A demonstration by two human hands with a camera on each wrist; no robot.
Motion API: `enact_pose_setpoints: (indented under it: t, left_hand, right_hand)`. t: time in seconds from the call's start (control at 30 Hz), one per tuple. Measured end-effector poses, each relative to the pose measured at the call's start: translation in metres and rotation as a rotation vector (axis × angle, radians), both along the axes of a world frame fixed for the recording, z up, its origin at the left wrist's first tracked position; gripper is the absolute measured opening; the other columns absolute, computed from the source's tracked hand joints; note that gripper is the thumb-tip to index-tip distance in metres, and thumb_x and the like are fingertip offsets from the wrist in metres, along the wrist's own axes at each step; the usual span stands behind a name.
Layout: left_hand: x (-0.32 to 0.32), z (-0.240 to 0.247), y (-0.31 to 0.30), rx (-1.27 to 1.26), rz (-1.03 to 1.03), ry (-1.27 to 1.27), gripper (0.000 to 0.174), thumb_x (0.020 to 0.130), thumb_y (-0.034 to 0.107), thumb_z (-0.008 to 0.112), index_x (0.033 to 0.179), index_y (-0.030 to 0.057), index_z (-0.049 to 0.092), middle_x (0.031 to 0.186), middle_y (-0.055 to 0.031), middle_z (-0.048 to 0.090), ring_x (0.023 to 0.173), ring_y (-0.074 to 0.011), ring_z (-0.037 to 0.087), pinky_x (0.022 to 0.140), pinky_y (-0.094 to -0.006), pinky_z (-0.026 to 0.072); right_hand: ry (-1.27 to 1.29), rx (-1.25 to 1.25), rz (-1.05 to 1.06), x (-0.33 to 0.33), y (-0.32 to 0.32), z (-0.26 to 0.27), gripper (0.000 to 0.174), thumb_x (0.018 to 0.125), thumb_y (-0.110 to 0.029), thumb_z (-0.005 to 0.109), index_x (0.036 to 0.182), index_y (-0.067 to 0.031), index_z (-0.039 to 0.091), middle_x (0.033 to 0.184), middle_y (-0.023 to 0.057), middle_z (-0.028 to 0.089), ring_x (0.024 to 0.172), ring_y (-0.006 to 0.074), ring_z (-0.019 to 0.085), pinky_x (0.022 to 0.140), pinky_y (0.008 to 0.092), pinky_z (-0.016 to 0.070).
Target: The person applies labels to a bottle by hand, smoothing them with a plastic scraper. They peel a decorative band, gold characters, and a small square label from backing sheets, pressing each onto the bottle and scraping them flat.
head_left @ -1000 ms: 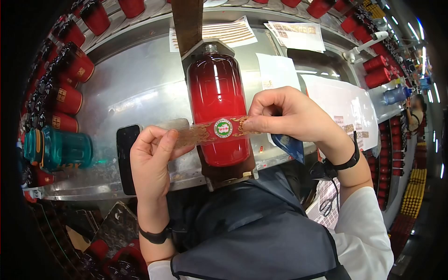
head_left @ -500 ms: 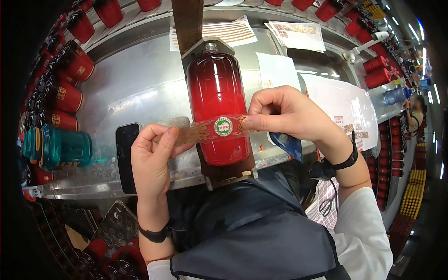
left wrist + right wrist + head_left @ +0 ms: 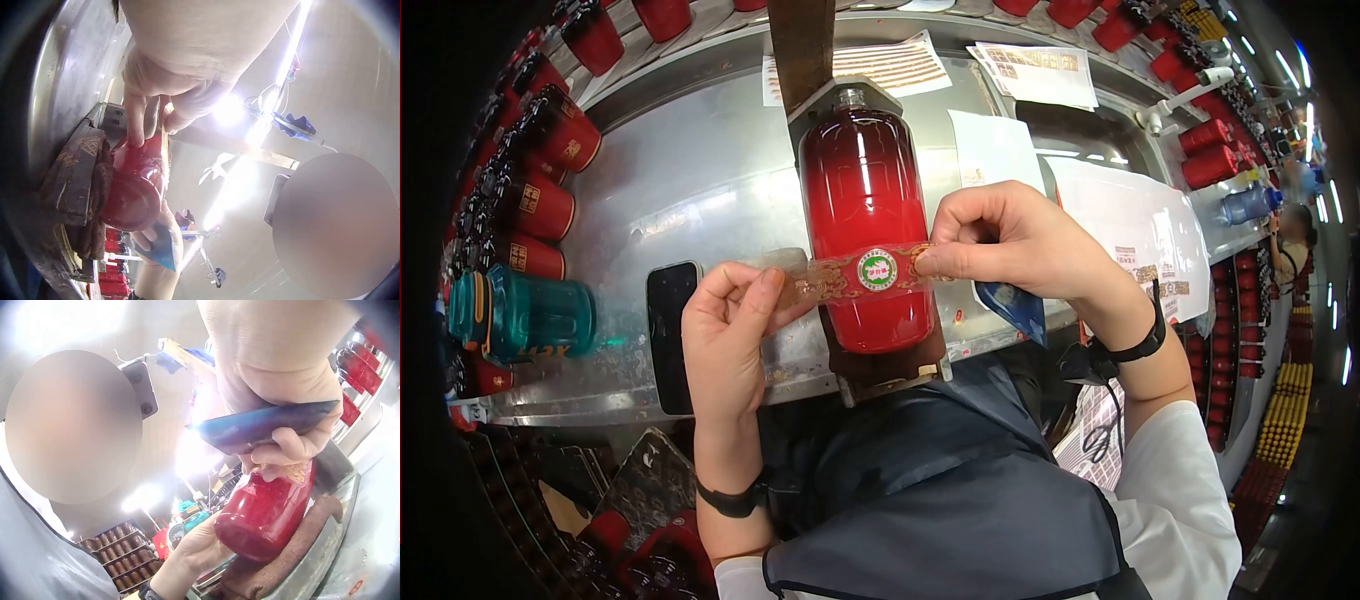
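The left hand (image 3: 728, 340) pinches one end of a label (image 3: 877, 270); the right hand (image 3: 1005, 242) pinches the other, a blue scraper (image 3: 1014, 310) tucked in its palm. The label crosses the red bottle (image 3: 865, 190). Alignment seems underway; pressing it down likely needs even tension.

left hand (image 3: 181, 78), top centre: fingers pinch thin strip (image 3: 165, 147). red bottle (image 3: 130, 205), left of centre, base toward camera; brown padding (image 3: 89, 242) just left. right hand (image 3: 171, 219), lower centre, with blue flat piece (image 3: 162, 250).
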State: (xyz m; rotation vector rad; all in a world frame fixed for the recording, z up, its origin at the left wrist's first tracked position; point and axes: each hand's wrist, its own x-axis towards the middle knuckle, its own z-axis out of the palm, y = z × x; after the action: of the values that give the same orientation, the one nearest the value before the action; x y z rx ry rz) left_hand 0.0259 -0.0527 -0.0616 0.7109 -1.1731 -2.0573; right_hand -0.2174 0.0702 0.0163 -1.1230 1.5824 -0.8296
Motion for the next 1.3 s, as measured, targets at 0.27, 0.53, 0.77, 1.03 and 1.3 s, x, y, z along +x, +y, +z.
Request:
enact_pose_setpoints:
  t: [0.27,0.53,0.77,1.03,1.3]
  left_hand:
    - [-0.003,-0.003,-0.001,0.009,0.003,-0.018,0.008,0.096,0.004,0.061,0.089,0.0000,0.060,0.090,-0.0099,0.069,0.084,-0.0150,0.069,0.082,-0.0353,0.0609]
    - [-0.009,-0.011,-0.001,-0.075,-0.029,-0.073,0.010,0.097,0.012,0.063,0.091,0.0039,0.059,0.089,-0.0059,0.069,0.081,-0.0108,0.067,0.079,-0.0284,0.0552]
    - [-0.018,-0.028,-0.001,-0.072,-0.048,-0.045,0.012,0.095,0.003,0.063,0.107,-0.0011,0.062,0.103,-0.0067,0.067,0.091,-0.0076,0.061,0.084,-0.0207,0.0485]
    - [-0.019,0.014,0.012,-0.881,0.142,-0.421,0.047,0.092,0.009,0.063,0.136,-0.0009,0.052,0.138,-0.0170,0.052,0.125,-0.0267,0.051,0.106,-0.0365,0.0377]
    - [-0.040,0.042,0.054,-1.106,-0.123,-0.702,0.132,0.057,0.037,0.095,0.150,-0.0102,0.014,0.121,-0.0239,0.051,0.109,-0.0354,0.054,0.094,-0.0397,0.0438]
  right_hand:
    - [0.009,-0.016,-0.011,0.003,0.000,0.000,0.016,0.090,-0.012,0.073,0.079,-0.0026,0.065,0.071,-0.0041,0.062,0.065,0.0005,0.051,0.057,0.0183,0.0371]
    - [0.033,-0.008,-0.017,0.005,0.000,0.002,0.017,0.089,-0.012,0.073,0.078,-0.0031,0.065,0.069,-0.0048,0.061,0.064,0.0000,0.049,0.055,0.0188,0.0356]
    - [0.070,-0.060,-0.029,0.006,0.001,-0.004,0.019,0.088,-0.015,0.075,0.078,-0.0040,0.064,0.066,-0.0064,0.056,0.060,0.0003,0.044,0.053,0.0201,0.0327]
    - [0.039,-0.044,-0.062,0.001,0.006,-0.014,0.023,0.087,-0.023,0.077,0.080,-0.0049,0.065,0.063,-0.0062,0.052,0.059,0.0022,0.042,0.053,0.0216,0.0323]
    - [-0.265,0.004,-0.149,-0.004,0.014,-0.026,0.014,0.089,-0.013,0.073,0.094,-0.0024,0.065,0.082,-0.0013,0.065,0.073,0.0023,0.058,0.064,0.0184,0.0449]
